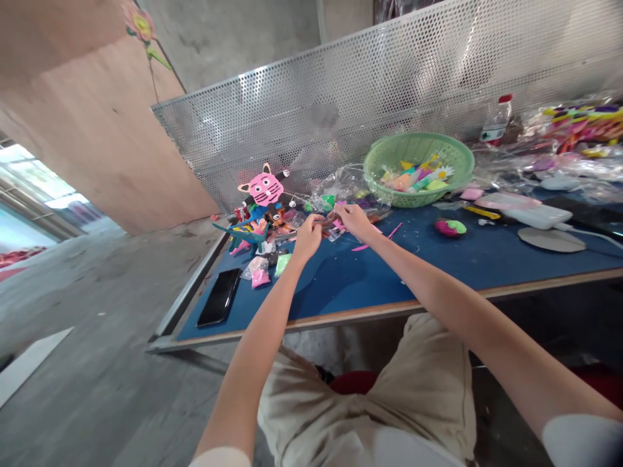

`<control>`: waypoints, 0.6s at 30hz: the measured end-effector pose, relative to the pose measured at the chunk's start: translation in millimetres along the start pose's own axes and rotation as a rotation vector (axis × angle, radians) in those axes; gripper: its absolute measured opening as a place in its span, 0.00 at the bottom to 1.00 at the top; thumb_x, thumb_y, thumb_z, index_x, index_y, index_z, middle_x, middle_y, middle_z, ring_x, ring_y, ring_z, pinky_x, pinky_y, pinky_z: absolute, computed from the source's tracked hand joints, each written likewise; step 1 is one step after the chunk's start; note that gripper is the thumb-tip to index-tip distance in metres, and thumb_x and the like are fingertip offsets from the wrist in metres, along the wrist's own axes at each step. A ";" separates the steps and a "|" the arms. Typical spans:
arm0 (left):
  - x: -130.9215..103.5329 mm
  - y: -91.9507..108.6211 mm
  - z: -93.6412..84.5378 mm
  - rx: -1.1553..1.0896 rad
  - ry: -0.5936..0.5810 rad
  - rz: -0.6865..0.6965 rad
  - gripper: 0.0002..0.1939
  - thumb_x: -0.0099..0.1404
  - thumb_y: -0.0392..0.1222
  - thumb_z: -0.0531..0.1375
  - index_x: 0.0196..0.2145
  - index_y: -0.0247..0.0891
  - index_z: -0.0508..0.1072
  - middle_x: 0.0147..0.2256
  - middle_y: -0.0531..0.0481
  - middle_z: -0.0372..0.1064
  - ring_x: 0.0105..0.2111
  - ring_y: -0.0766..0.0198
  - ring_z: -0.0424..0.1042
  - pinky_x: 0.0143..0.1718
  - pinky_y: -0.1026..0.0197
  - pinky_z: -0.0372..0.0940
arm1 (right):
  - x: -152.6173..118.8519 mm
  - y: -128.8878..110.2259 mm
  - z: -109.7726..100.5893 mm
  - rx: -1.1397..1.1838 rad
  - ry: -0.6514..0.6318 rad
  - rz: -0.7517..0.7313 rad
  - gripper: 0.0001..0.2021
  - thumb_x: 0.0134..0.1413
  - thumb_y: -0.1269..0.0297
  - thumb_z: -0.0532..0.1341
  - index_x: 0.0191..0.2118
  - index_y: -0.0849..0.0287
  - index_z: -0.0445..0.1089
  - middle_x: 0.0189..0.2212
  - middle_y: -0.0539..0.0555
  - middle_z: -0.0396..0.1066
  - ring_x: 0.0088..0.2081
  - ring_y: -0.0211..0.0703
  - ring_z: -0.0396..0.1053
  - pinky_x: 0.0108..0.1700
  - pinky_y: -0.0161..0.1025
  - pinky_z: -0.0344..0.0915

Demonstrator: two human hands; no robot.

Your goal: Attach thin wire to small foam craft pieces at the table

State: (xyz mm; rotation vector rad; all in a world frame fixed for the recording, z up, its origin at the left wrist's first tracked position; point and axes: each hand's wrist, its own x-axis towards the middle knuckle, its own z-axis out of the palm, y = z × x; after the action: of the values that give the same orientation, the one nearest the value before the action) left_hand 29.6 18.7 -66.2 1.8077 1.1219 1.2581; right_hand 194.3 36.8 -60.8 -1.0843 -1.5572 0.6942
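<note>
My left hand [308,236] and my right hand [354,220] are close together above the blue table. The fingers of both are pinched, and something small and dark, maybe a clear packet, seems to lie between them; its kind cannot be made out. A pink stick-like tool [360,248] rests on the table just below my right hand. Behind the hands is crumpled clear plastic [348,185] with a green lump [328,200] by it. Left of my left hand stands a pink cat-faced figure [265,189]. Small packets of pink clay [260,278] and green clay [283,264] lie nearer me.
A black phone [219,297] lies at the table's left corner. To the right are a green basket [418,198] of colourful pieces, a pink-and-green lump [450,227], a yellow cutter [481,213], a white device [530,211] and a red-capped bottle [496,121]. A perforated metal panel [302,97] borders the back.
</note>
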 end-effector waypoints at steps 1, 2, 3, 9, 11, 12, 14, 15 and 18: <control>-0.1 1.4 -0.6 0.004 0.008 -0.007 0.08 0.70 0.40 0.53 0.42 0.38 0.71 0.38 0.45 0.78 0.28 0.62 0.76 0.33 0.59 0.70 | -1.5 -3.4 -1.5 -0.075 0.008 -0.022 0.22 0.67 0.56 0.52 0.32 0.62 0.79 0.25 0.54 0.76 0.28 0.41 0.70 0.33 0.36 0.61; -0.4 2.6 -1.4 0.021 0.009 -0.005 0.10 0.70 0.43 0.55 0.41 0.38 0.74 0.38 0.45 0.78 0.29 0.62 0.77 0.33 0.59 0.70 | -2.9 -6.5 -2.5 -0.133 0.012 -0.045 0.22 0.68 0.57 0.51 0.33 0.62 0.79 0.26 0.54 0.77 0.30 0.41 0.72 0.36 0.36 0.62; -0.7 3.5 -2.5 0.043 0.004 0.000 0.12 0.70 0.46 0.56 0.41 0.37 0.75 0.38 0.45 0.78 0.29 0.61 0.77 0.33 0.60 0.70 | -4.1 -8.8 -3.0 -0.179 0.010 -0.069 0.22 0.68 0.58 0.51 0.33 0.62 0.80 0.28 0.55 0.78 0.32 0.42 0.73 0.38 0.36 0.62; -1.0 2.4 -9.0 0.046 -0.068 -0.121 0.16 0.64 0.52 0.62 0.41 0.38 0.81 0.35 0.48 0.78 0.28 0.66 0.70 0.28 0.65 0.62 | -7.6 -8.3 1.3 -0.314 -0.031 -0.183 0.20 0.70 0.61 0.50 0.42 0.61 0.80 0.34 0.57 0.80 0.36 0.44 0.75 0.43 0.37 0.64; 0.1 0.5 -10.5 0.009 -0.085 -0.201 0.15 0.61 0.50 0.65 0.40 0.39 0.82 0.33 0.49 0.76 0.26 0.68 0.65 0.24 0.66 0.56 | -8.7 -7.0 3.3 -0.311 -0.049 -0.214 0.19 0.70 0.62 0.51 0.44 0.61 0.80 0.36 0.57 0.81 0.37 0.44 0.75 0.44 0.37 0.65; 0.7 -0.7 -11.0 -0.017 -0.084 -0.244 0.15 0.59 0.50 0.66 0.39 0.39 0.82 0.31 0.50 0.75 0.25 0.69 0.63 0.23 0.66 0.53 | -9.3 -6.9 4.0 -0.310 -0.058 -0.229 0.19 0.70 0.62 0.51 0.45 0.60 0.79 0.37 0.58 0.81 0.38 0.45 0.76 0.44 0.37 0.65; 2.2 -3.5 -11.7 -0.071 -0.049 -0.313 0.15 0.57 0.50 0.68 0.39 0.40 0.82 0.29 0.51 0.72 0.24 0.70 0.60 0.22 0.66 0.48 | -10.6 -8.0 4.8 -0.314 -0.066 -0.249 0.18 0.70 0.61 0.51 0.46 0.60 0.79 0.39 0.58 0.80 0.39 0.45 0.75 0.44 0.38 0.65; 3.0 -5.1 -11.9 -0.095 -0.021 -0.327 0.16 0.56 0.51 0.68 0.39 0.41 0.82 0.28 0.52 0.71 0.24 0.70 0.59 0.22 0.66 0.47 | -11.1 -8.9 4.5 -0.314 -0.072 -0.260 0.18 0.70 0.60 0.52 0.45 0.60 0.79 0.39 0.58 0.80 0.39 0.46 0.75 0.44 0.39 0.65; 5.3 -8.9 -12.4 -0.180 0.054 -0.325 0.18 0.56 0.53 0.69 0.41 0.42 0.82 0.28 0.52 0.70 0.24 0.70 0.57 0.22 0.65 0.45 | -11.3 -11.1 1.1 -0.260 -0.135 -0.302 0.19 0.69 0.56 0.53 0.46 0.60 0.79 0.40 0.57 0.80 0.38 0.44 0.75 0.42 0.38 0.66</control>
State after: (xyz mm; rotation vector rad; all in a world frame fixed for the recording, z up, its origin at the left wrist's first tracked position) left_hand 16.4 27.8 -67.9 1.4012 1.2323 1.1769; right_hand 190.4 22.0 -56.3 -0.9733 -1.9181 0.3720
